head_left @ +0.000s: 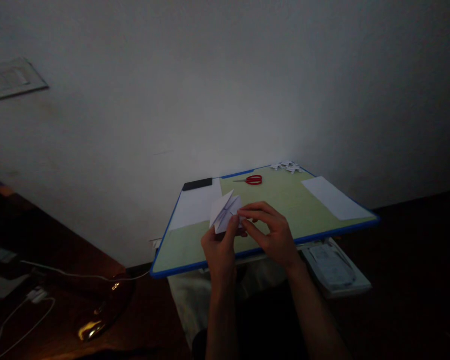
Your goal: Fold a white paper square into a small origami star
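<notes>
Rising behind: wall. Against it, green surface (blue-edged), white sheet at right. Left hand, grip pinching folded paper over surface; right hand, grip pinching paper's right edge. Beyond, red scissors; far right corner, small paper shapes.

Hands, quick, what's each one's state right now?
Left hand: closed, holding folded paper.
Right hand: at the paper's right edge; can't tell whether it's gripping.

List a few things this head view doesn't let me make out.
All in the head view:
Folded paper: partly hidden behind the left hand.
Right hand: pinching or merely touching, too blurred to tell.
Small white pieces: too small and blurred to count.
Wall plate: cut off by the left edge.
</notes>
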Motion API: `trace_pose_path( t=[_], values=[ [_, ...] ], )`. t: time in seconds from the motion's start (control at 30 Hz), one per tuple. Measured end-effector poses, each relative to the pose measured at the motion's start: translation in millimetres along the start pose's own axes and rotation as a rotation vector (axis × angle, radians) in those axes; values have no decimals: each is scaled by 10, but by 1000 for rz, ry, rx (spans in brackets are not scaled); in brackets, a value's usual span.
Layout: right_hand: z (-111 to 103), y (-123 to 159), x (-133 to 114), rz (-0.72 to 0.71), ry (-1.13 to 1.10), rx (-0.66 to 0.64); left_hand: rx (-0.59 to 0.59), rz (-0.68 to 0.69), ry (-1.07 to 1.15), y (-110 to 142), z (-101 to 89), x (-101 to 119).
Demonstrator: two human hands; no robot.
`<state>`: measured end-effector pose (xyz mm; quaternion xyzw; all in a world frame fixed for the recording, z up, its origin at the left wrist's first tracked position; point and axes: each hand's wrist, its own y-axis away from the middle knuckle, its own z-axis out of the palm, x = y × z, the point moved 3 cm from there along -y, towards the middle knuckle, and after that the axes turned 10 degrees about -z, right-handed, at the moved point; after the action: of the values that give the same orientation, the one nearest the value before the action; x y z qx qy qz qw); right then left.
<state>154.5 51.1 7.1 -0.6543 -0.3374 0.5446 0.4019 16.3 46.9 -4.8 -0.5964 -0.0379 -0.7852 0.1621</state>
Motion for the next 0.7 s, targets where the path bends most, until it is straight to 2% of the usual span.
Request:
trace_pose_path(
  t=[0.3, 0.53, 0.7],
  values=[
    [97, 19, 16, 71, -36, 28, 102, -6, 166, 1, 19, 1],
    [203, 49, 12, 265, -150, 191, 123, -11, 272, -1, 54, -21],
    [203, 37, -9, 219, -112, 205, 132, -12, 292, -13, 56, -49]
  ],
)
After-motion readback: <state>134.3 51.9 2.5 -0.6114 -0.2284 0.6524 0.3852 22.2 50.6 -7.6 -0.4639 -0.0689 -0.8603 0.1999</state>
